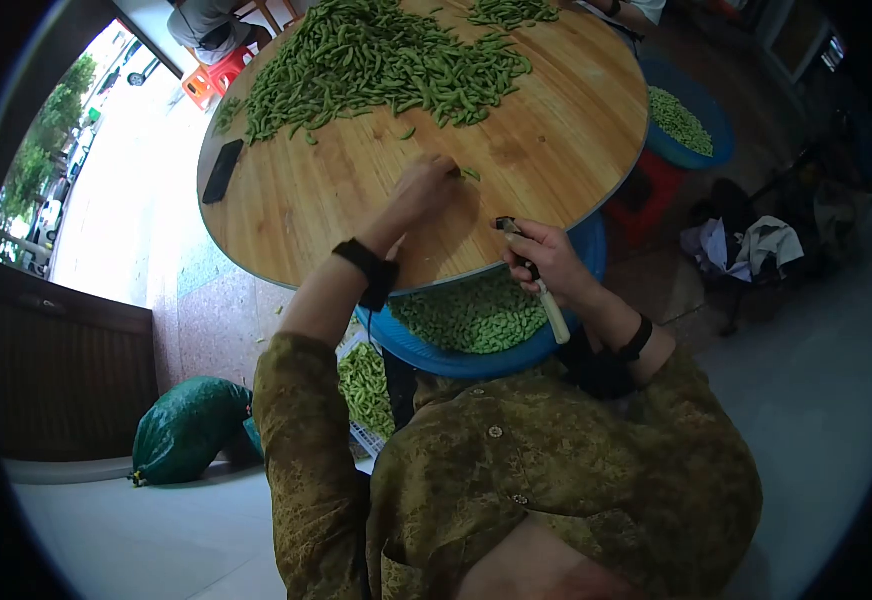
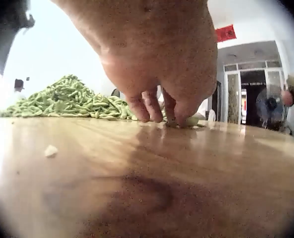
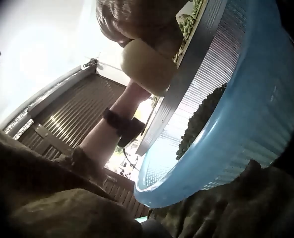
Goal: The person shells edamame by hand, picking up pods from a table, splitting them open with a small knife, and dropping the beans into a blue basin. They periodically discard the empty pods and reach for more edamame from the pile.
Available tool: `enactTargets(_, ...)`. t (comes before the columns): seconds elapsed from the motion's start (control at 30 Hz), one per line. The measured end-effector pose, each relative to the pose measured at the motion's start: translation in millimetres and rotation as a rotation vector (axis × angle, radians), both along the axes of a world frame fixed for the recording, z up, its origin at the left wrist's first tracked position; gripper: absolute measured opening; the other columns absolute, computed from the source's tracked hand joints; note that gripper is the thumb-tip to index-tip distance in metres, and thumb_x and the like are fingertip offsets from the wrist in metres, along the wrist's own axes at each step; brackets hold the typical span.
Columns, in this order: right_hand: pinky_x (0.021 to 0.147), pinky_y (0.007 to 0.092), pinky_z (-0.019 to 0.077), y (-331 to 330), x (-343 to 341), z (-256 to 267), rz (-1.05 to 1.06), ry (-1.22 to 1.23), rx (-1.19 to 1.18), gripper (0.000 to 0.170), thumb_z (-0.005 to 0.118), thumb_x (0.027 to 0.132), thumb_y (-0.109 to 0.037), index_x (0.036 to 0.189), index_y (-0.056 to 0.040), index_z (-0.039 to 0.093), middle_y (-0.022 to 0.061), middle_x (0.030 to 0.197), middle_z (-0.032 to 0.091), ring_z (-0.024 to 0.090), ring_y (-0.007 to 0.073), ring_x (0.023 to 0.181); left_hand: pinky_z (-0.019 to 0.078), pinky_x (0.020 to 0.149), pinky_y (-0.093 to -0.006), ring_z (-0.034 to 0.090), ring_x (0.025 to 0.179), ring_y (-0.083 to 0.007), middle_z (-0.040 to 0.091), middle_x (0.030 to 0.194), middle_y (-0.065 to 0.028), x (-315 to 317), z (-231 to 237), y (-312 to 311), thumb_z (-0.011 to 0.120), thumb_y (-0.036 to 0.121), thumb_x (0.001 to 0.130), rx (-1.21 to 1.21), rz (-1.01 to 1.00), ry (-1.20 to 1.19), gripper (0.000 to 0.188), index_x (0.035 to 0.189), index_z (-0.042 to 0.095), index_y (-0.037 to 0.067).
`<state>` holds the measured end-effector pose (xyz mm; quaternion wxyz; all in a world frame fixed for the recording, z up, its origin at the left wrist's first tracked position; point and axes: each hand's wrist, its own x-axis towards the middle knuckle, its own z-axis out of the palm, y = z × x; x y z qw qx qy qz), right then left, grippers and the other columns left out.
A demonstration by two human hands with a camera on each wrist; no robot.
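The left hand (image 1: 426,188) reaches over the round wooden table (image 1: 326,225), its fingertips down at the surface, pinching a green pod (image 1: 470,173). In the left wrist view the fingers of the left hand (image 2: 162,74) point downward and the pod (image 2: 192,120) shows beside the thumb. Near the table's front edge the right hand (image 1: 553,262) grips a tool with a pale handle (image 1: 556,318) and a dark metal head (image 1: 505,224). In the right wrist view the rounded handle end (image 3: 146,67) sticks out below the right hand (image 3: 139,22).
A large pile of pods (image 1: 376,65) covers the table's far side, with a dark flat object (image 1: 222,171) at the left edge. A blue basin (image 1: 416,354) of green beans stands under the front edge, beside a crate of pods (image 1: 366,390). Another blue basin (image 1: 721,130) stands right.
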<state>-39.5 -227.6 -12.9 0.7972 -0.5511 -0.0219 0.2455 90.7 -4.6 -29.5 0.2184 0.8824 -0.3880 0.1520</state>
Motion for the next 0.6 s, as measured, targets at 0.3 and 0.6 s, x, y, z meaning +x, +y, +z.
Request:
enactTargets(0.3, 0.039, 0.0177, 0.0354, 17, -6, 8, 0.063, -0.058, 0.16, 0.019, 0.048, 0.096, -0.014, 0.111, -0.0044, 0.052, 0.002, 0.076, 0.052, 0.045, 0.005, 0.051, 0.0386, 0.052, -0.0217, 0.051, 0.059, -0.0066, 0.058, 0.069, 0.0001, -111, 24, -15, 0.057, 0.017, 0.092, -0.886, 0.054, 1.056, 0.014, 0.089, 0.059, 0.004)
enactTargets(0.6, 0.041, 0.0175, 0.0349, 20, -10, 4, 0.149, -0.097, 0.179, 0.039, 0.045, 0.096, -0.012, 0.135, -0.0072, 0.042, 0.001, 0.075, 0.05, 0.043, 0.0038, 0.051, 0.0381, 0.055, -0.0192, 0.052, 0.063, -0.0047, 0.059, 0.073, 0.0004, -130, 20, -18, 0.057, 0.018, 0.093, -1.079, 0.11, 1.01, 0.012, 0.091, 0.058, 0.006)
